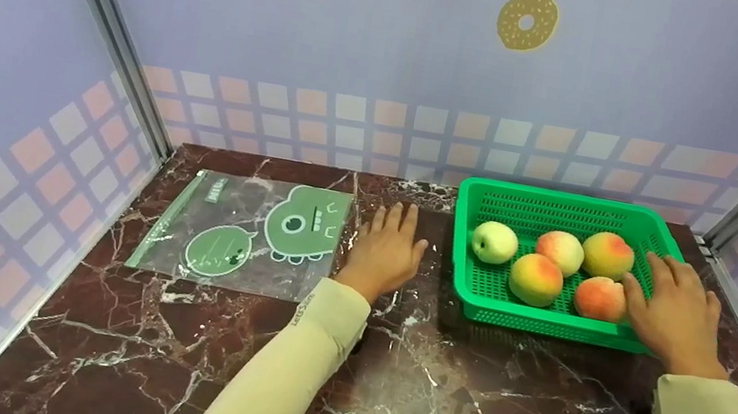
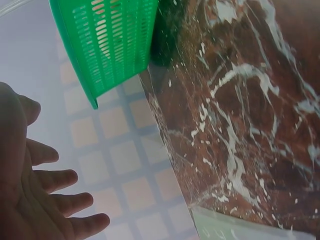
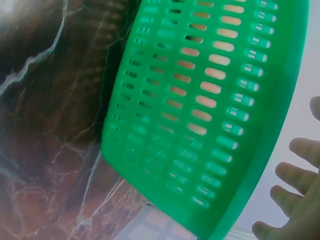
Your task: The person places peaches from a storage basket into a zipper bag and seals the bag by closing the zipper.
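A green slotted plastic basket [image 1: 549,326] holds several peaches, among them a pale one [image 1: 494,243] at its left end. My right hand [image 1: 676,310] hovers over the basket's right front corner with spread fingers, near the red-yellow peach [image 1: 600,299]; whether it touches that peach is unclear. In the right wrist view the fingers are straight and hold nothing. My left hand [image 1: 386,248] hangs, fingers extended and holding nothing, between the basket and a clear zip bag [image 1: 281,275]. That bag lies flat, printed with a green cartoon dinosaur, its zip edge to the left.
A dark red marbled tabletop [image 1: 409,411] bears everything. Purple panel walls [image 1: 399,38] with printed doughnuts, sweets and checks close off the back and both sides. The basket stands close to the back wall.
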A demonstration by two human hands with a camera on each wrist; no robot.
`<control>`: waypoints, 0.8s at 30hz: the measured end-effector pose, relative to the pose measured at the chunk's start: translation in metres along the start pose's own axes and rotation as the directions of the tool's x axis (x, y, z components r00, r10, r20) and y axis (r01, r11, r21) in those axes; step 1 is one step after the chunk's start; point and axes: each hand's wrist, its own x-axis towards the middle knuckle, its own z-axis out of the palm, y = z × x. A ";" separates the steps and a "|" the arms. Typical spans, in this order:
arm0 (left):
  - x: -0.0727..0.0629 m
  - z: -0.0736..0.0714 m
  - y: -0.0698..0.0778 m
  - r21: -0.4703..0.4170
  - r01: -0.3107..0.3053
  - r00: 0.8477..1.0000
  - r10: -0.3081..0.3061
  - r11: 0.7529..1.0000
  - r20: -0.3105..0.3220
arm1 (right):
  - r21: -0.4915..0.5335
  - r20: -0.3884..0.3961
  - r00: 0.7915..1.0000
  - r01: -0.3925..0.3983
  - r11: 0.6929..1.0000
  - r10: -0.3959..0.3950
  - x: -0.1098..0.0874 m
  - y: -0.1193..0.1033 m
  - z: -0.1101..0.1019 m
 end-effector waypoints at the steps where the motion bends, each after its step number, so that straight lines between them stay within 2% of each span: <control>1: 0.000 0.000 0.002 -0.006 0.000 1.000 0.000 1.000 0.000 | 0.001 0.002 1.000 -0.005 1.000 0.005 -0.001 0.002 0.000; 11: 0.000 0.007 0.017 -0.088 -0.021 1.000 0.022 0.996 0.003 | 0.005 0.000 1.000 -0.028 1.000 0.028 -0.005 0.013 -0.001; 24: 0.002 0.015 0.035 -0.107 -0.038 0.999 0.040 0.994 0.014 | 0.032 -0.028 0.999 -0.040 0.999 0.041 -0.008 0.028 -0.001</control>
